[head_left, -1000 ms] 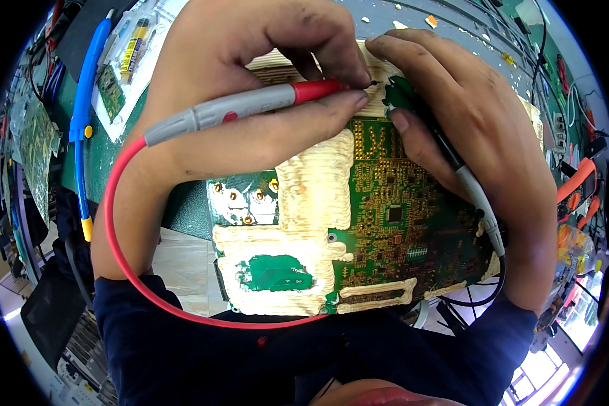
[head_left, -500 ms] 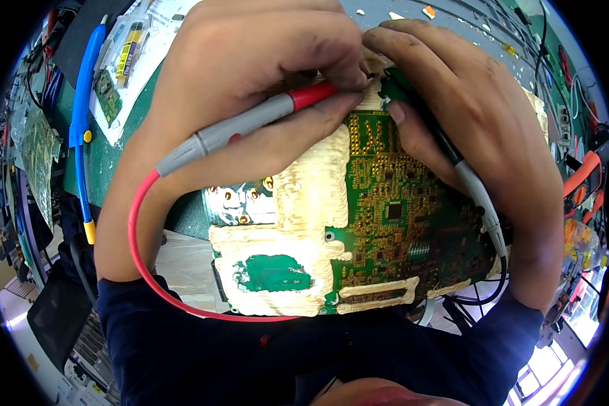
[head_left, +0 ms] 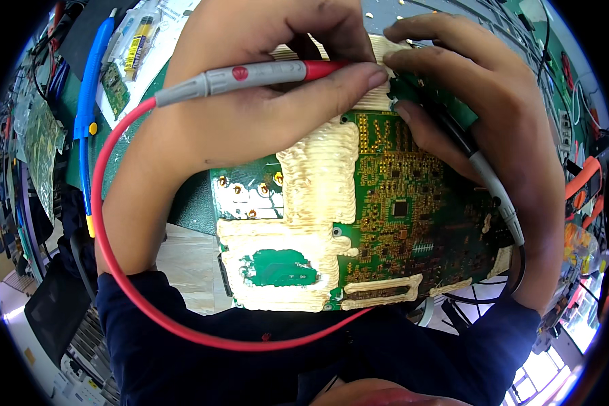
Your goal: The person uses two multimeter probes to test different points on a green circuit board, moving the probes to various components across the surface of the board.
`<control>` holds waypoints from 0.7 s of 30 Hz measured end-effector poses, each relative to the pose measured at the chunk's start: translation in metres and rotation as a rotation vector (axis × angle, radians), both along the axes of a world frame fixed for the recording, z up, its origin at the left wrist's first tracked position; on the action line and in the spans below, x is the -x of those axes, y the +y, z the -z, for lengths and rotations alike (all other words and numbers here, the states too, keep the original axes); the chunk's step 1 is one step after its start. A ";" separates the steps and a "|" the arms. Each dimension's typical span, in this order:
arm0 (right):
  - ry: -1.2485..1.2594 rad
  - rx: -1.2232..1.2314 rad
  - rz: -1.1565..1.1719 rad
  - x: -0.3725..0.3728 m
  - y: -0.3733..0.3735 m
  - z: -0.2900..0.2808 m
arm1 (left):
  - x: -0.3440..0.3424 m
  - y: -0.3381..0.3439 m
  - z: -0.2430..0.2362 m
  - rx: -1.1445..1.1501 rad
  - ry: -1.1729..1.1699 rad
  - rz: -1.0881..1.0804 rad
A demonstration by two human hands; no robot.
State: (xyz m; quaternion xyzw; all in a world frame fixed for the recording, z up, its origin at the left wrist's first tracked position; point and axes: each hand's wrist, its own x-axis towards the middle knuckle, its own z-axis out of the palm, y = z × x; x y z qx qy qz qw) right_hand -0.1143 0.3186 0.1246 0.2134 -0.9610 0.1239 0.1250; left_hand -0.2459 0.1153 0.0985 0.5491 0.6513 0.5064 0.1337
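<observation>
A green circuit board (head_left: 379,254), with small chips and gold contacts, fills the middle, tilted before me. Thick ridged cream paste (head_left: 318,179) covers much of its left side and upper edge. My left hand (head_left: 243,132) is closed on a red-and-grey test probe (head_left: 257,74), pinched near the board's upper edge; its tip is hidden by the fingers. My right hand (head_left: 490,84) grips a black-and-grey test probe (head_left: 488,179) between thumb and fingers, beside the left fingertips. Its tip is hard to make out. A red lead (head_left: 183,328) loops down from the left probe.
At upper left a blue pen-like tool (head_left: 86,111) lies near a syringe with a yellow label (head_left: 138,49) and a small green board (head_left: 115,89). Orange-handled tools (head_left: 582,177) sit at the right. A grey ridged surface (head_left: 440,8) with cream crumbs lies beyond the board.
My left hand has shifted slightly and the red probe lies flatter, its lead swinging out in a wider loop. My right fingers have spread a little. The board sits slightly further right in view.
</observation>
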 end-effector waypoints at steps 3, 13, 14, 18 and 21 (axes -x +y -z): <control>0.028 -0.028 -0.002 0.000 -0.001 -0.003 | -0.001 -0.002 0.003 0.007 -0.151 -0.012; 0.124 -0.090 -0.012 0.000 -0.005 0.000 | 0.014 0.000 0.025 -0.213 -0.298 -0.063; 0.130 -0.103 -0.018 0.000 -0.005 0.000 | 0.014 0.000 0.025 -0.216 -0.300 -0.083; 0.136 -0.098 -0.007 -0.002 -0.005 0.000 | 0.014 0.001 0.023 -0.244 -0.285 -0.106; 0.142 -0.117 -0.020 -0.002 -0.003 0.002 | 0.015 0.001 0.023 -0.243 -0.244 -0.100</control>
